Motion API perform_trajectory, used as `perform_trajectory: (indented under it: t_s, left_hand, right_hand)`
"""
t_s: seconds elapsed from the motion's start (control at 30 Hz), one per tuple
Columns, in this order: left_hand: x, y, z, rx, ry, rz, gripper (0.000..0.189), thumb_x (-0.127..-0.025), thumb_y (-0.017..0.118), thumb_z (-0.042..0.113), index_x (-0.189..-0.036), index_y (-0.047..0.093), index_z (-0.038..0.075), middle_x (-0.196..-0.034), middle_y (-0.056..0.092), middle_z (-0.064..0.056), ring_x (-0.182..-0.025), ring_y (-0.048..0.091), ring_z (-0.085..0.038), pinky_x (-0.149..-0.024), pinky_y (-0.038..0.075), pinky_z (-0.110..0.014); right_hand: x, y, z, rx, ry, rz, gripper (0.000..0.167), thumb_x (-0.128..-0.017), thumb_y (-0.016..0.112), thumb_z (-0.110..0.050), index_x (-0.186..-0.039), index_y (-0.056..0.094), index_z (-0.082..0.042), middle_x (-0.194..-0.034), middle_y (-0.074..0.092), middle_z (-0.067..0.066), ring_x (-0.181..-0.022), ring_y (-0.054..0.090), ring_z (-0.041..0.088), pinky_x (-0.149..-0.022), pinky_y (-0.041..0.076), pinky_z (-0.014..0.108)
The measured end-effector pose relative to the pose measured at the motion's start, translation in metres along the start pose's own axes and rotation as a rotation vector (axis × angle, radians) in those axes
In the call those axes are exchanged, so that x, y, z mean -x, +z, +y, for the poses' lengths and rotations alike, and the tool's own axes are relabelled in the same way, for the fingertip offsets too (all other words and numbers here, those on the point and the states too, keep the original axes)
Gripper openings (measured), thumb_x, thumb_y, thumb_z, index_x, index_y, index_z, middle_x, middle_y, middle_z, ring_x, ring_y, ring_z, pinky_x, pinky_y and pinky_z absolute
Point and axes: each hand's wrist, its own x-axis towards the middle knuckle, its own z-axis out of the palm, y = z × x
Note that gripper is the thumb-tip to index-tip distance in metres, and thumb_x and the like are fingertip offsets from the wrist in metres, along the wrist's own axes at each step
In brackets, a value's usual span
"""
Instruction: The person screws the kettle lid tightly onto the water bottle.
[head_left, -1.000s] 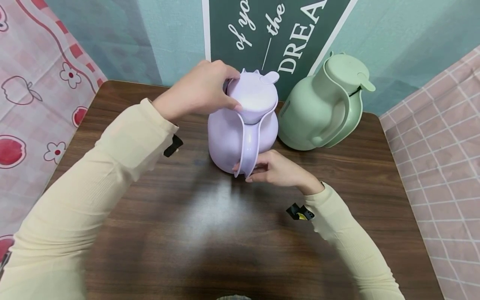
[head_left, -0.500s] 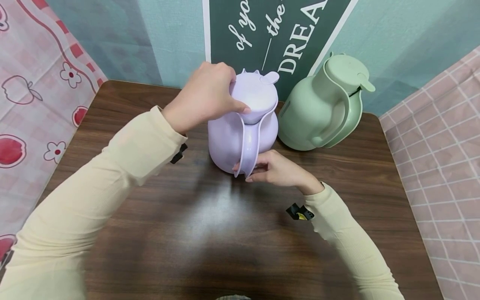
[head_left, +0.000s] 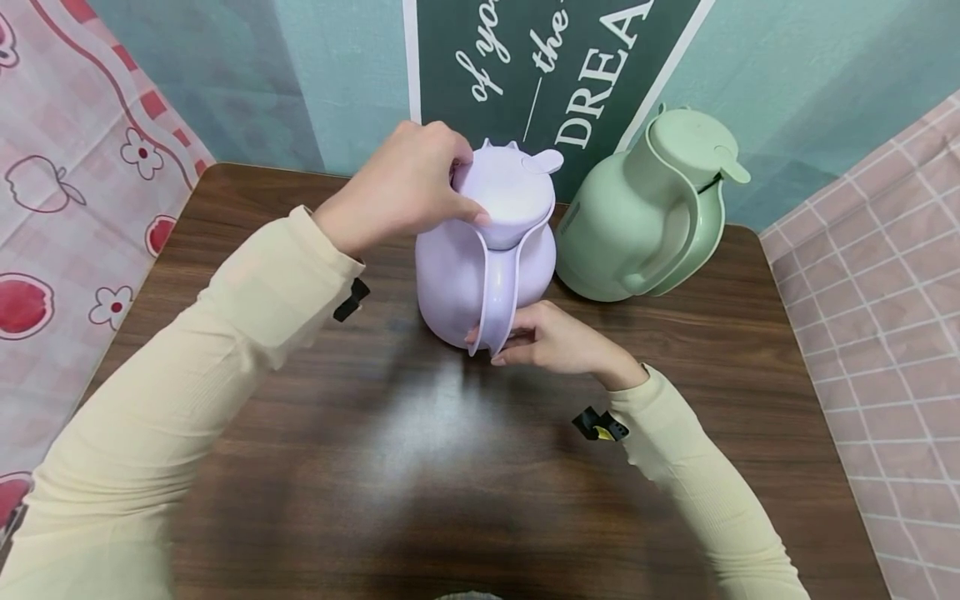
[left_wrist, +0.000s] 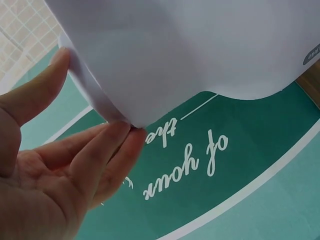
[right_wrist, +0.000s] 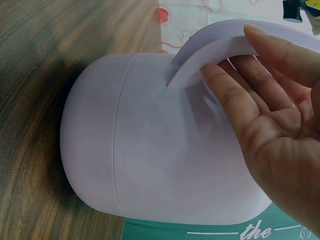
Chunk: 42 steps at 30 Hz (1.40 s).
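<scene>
A lilac thermos jug (head_left: 450, 283) stands upright on the table, its handle (head_left: 498, 292) facing me. My left hand (head_left: 412, 187) grips the round lid (head_left: 504, 187) from its left side, thumb at the near edge. In the left wrist view the fingertips (left_wrist: 117, 130) pinch the lid's rim (left_wrist: 92, 92). Low on the handle, my right hand (head_left: 555, 342) holds it from the right, with fingers curled behind it. The right wrist view shows the thumb (right_wrist: 275, 47) on the handle's outer side. A small tab (head_left: 543, 161) sticks out from the lid at the back right.
Close on the right stands a pale green thermos jug (head_left: 622, 225) of the same shape. A dark green sign (head_left: 517, 75) with white lettering is behind both. Patterned cloth (head_left: 67, 200) hangs at the left, and a pink tiled surface (head_left: 877, 333) borders the table's (head_left: 420, 500) right.
The lilac lid has turned slightly, its tab shifting a little to the right and nearer. My left hand moved right along the lid, then slightly back left. The right hand has stayed still.
</scene>
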Motion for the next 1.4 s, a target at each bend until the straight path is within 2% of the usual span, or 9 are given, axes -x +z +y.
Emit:
perform_trajectory:
  t_s: [0.17, 0.27, 0.53, 0.67, 0.8, 0.93, 1.1, 1.3, 1.4]
  left_hand:
    - [-0.001, -0.002, -0.002, -0.018, 0.029, -0.035, 0.034, -0.077, 0.072, 0.022, -0.064, 0.045, 0.005, -0.065, 0.044, -0.006, -0.065, 0.041, -0.021, -0.057, 0.031, -0.029]
    - [-0.001, -0.003, -0.002, -0.014, 0.025, -0.051, 0.032, -0.077, 0.072, 0.022, -0.066, 0.046, 0.006, -0.065, 0.043, -0.006, -0.065, 0.041, -0.021, -0.057, 0.031, -0.029]
    - [0.004, -0.002, 0.005, 0.035, -0.092, -0.024, 0.029, -0.076, 0.073, 0.028, -0.077, 0.059, 0.003, -0.074, 0.052, -0.007, -0.074, 0.044, -0.022, -0.060, 0.036, -0.029]
    - [0.006, 0.000, 0.013, 0.026, -0.121, -0.001, 0.032, -0.075, 0.074, 0.028, -0.076, 0.057, 0.001, -0.075, 0.051, -0.007, -0.072, 0.043, -0.022, -0.059, 0.036, -0.029]
    - [0.006, 0.001, 0.016, -0.004, -0.111, 0.010, 0.040, -0.073, 0.075, 0.030, -0.063, 0.047, 0.004, -0.061, 0.038, -0.003, -0.061, 0.037, -0.018, -0.054, 0.032, -0.027]
    - [0.004, 0.002, 0.017, -0.019, -0.112, 0.007, 0.044, -0.072, 0.076, 0.033, -0.061, 0.044, 0.006, -0.059, 0.031, -0.002, -0.059, 0.034, -0.017, -0.054, 0.031, -0.027]
    - [0.003, 0.002, 0.017, -0.015, -0.121, 0.000, 0.041, -0.073, 0.076, 0.032, -0.064, 0.047, 0.004, -0.063, 0.035, -0.004, -0.061, 0.035, -0.018, -0.055, 0.032, -0.027]
    - [0.000, 0.000, 0.014, -0.008, -0.116, -0.014, 0.033, -0.075, 0.075, 0.029, -0.073, 0.057, 0.001, -0.074, 0.049, -0.007, -0.069, 0.042, -0.021, -0.059, 0.036, -0.030]
    - [-0.002, -0.001, 0.010, -0.005, -0.097, -0.018, 0.031, -0.075, 0.075, 0.027, -0.070, 0.056, 0.002, -0.073, 0.049, -0.007, -0.069, 0.044, -0.022, -0.058, 0.036, -0.030]
  right_hand:
    - [0.000, 0.000, -0.001, 0.012, 0.001, 0.001, 0.029, -0.079, 0.066, 0.004, -0.108, 0.065, 0.000, -0.106, 0.065, 0.004, -0.098, 0.058, 0.012, -0.079, 0.047, 0.029]
    - [0.000, 0.000, -0.001, 0.019, 0.006, 0.002, 0.029, -0.079, 0.067, 0.003, -0.108, 0.064, 0.001, -0.106, 0.065, 0.005, -0.098, 0.058, 0.012, -0.079, 0.047, 0.028]
    - [0.001, 0.000, -0.001, 0.011, 0.017, 0.003, 0.030, -0.079, 0.067, 0.003, -0.109, 0.064, 0.002, -0.106, 0.065, 0.004, -0.098, 0.058, 0.013, -0.079, 0.048, 0.029]
    - [0.001, 0.001, 0.000, 0.010, 0.014, 0.007, 0.029, -0.078, 0.067, 0.004, -0.108, 0.064, 0.002, -0.105, 0.066, 0.005, -0.098, 0.058, 0.013, -0.079, 0.047, 0.029]
    - [0.000, 0.001, 0.000, 0.026, 0.006, 0.009, 0.029, -0.078, 0.067, 0.003, -0.107, 0.065, 0.002, -0.104, 0.066, 0.004, -0.098, 0.058, 0.012, -0.080, 0.047, 0.028]
    - [0.000, 0.001, 0.000, 0.009, 0.004, 0.007, 0.030, -0.078, 0.067, 0.005, -0.107, 0.064, 0.003, -0.105, 0.066, 0.005, -0.099, 0.058, 0.012, -0.080, 0.047, 0.029]
    - [0.000, 0.000, 0.001, 0.018, -0.003, 0.005, 0.030, -0.077, 0.067, 0.006, -0.107, 0.064, 0.002, -0.105, 0.066, 0.005, -0.099, 0.058, 0.012, -0.080, 0.047, 0.028]
    - [0.000, -0.001, 0.001, 0.038, -0.004, 0.002, 0.030, -0.078, 0.067, 0.005, -0.108, 0.065, 0.000, -0.105, 0.066, 0.003, -0.098, 0.058, 0.011, -0.080, 0.047, 0.028]
    - [0.000, -0.002, 0.001, 0.034, 0.000, 0.002, 0.030, -0.078, 0.067, 0.004, -0.108, 0.065, 0.001, -0.105, 0.066, 0.004, -0.099, 0.058, 0.011, -0.080, 0.047, 0.028]
